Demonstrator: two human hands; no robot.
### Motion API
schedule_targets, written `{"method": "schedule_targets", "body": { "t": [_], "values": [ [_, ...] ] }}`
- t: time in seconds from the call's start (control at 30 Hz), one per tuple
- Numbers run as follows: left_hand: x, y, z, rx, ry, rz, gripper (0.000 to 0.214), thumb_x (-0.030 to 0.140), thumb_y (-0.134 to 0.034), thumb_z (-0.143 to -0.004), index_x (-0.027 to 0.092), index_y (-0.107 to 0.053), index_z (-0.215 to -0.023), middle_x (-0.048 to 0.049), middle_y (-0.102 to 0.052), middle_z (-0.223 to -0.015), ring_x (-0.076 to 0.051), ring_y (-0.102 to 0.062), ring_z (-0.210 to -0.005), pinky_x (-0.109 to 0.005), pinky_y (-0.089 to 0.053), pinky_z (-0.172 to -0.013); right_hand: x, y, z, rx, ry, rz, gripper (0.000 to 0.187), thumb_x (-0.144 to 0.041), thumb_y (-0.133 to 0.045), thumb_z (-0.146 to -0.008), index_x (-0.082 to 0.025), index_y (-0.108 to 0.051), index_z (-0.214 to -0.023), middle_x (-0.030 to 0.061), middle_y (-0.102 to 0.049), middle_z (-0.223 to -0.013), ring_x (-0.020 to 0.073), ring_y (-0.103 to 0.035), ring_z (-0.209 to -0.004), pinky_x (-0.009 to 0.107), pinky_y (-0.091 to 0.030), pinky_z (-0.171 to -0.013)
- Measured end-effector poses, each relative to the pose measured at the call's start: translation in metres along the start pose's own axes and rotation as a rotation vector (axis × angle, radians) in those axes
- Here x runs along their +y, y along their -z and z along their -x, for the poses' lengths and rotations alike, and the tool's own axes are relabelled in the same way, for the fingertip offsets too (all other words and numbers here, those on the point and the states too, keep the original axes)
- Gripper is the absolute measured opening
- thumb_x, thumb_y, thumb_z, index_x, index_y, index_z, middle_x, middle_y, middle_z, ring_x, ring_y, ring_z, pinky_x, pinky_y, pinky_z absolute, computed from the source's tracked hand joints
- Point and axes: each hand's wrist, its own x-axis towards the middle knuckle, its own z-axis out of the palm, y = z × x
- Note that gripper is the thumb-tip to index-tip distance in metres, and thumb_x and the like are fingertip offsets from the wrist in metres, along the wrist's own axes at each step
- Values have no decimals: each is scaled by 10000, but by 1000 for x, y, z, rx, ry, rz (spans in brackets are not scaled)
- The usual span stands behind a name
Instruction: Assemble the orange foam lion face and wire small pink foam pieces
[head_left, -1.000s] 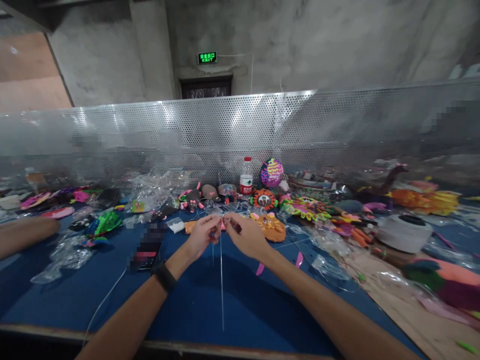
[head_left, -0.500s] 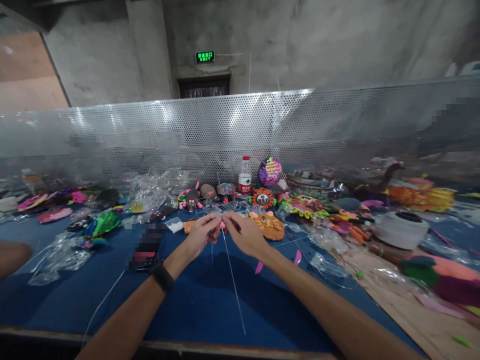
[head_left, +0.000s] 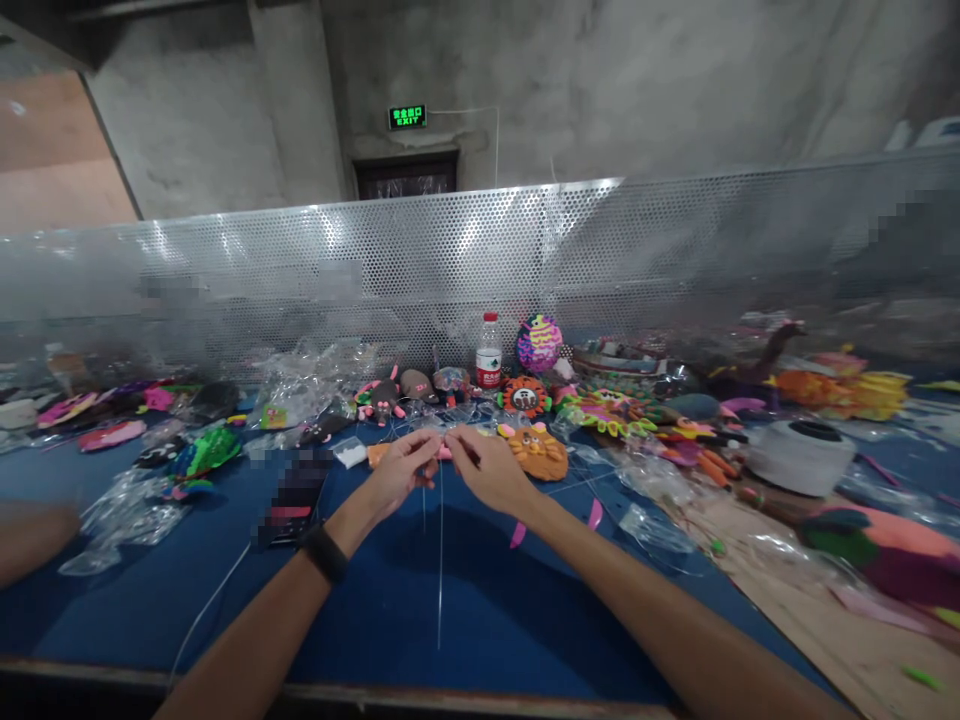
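My left hand (head_left: 401, 470), with a dark band on its wrist, is closed in a pinch. Its fingertips meet those of my right hand (head_left: 487, 468), also pinched, above the middle of the table. Between them shows a small pink clay piece (head_left: 445, 453), mostly covered by fingers. A thin pale strand (head_left: 441, 560) hangs down from the fingertips; what it is made of I cannot make out. Just behind my right hand lies an orange clay animal face (head_left: 546, 458). Two magenta slivers (head_left: 518, 534) lie below my right wrist.
A phone (head_left: 294, 495) with a cable is left of my left hand. Clay animals, crumpled plastic bags (head_left: 127, 515) and a red-capped bottle (head_left: 490, 352) line the back. At right stand a white round container (head_left: 796, 462) and cardboard (head_left: 795, 580). Another person's arm (head_left: 34, 540) reaches in at left.
The hanging strand has swung from a slant to the right into a nearly vertical line. My hands stay almost in place. The other person's arm at left has moved slightly inward.
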Motion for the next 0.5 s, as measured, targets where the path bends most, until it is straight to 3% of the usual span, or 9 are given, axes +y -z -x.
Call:
{"method": "schedule_targets", "body": {
  "t": [0.17,0.5],
  "values": [
    [-3,1,-2,9,2,-12,405,501,-754,-618,160,-585,-758,59,-454,-561,-49,-401,-473,-176,-326,-433,-3,0,0,11,-3,-10,255,-279,-360,-927,-212,-524,-744,-33,-511,-540,130,-474,-493,241,-315,-527],
    [-3,1,-4,51,26,12,394,499,-746,-611,148,-597,-712,36,-505,-577,-51,-441,-454,-178,-346,-418,-1,1,-1,-62,-65,133,213,-257,-395,-915,-229,-605,-901,-9,-632,-626,158,-577,-569,242,-341,-542]
  ]
}}
